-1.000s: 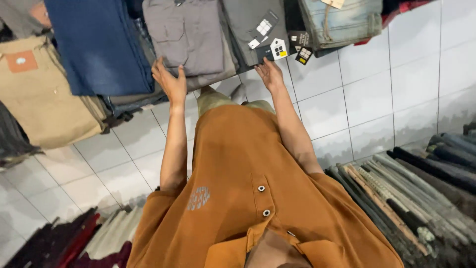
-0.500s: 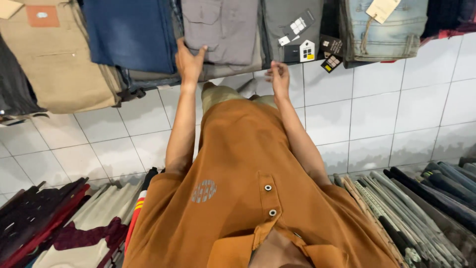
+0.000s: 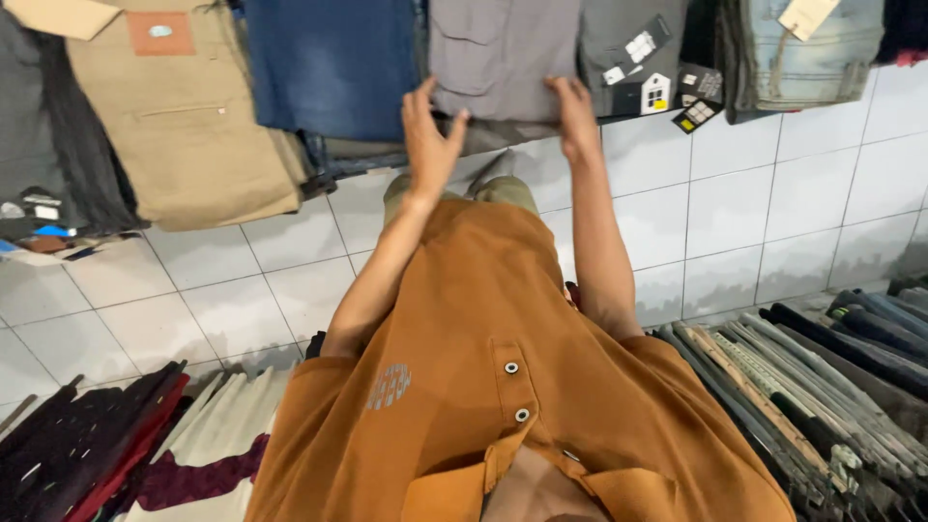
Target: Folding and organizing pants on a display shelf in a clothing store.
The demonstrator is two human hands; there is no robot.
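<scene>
Both my hands are on the folded grey trousers point(image 3: 503, 58), top centre of the frame. Left hand point(image 3: 430, 140) pinches the lower left corner, thumb on the front, fingers behind; right hand point(image 3: 577, 116) closes over the lower right edge. Hands apart, one per side, so the fold stays flat and square. The fabric looks like matte cotton twill with a flapped pocket, and it lies on a darker grey pair beneath. Just left of it is the blue denim pair point(image 3: 333, 63), heavier weave; further left the tan pair point(image 3: 184, 116) with an orange patch. Right of it, a dark grey pair with card hang tags point(image 3: 657, 92), then faded light jeans point(image 3: 807, 53). White glossy floor tiles point(image 3: 735, 213) below. Rolled or folded garments in rows point(image 3: 822, 387) at lower right, more at lower left.
</scene>
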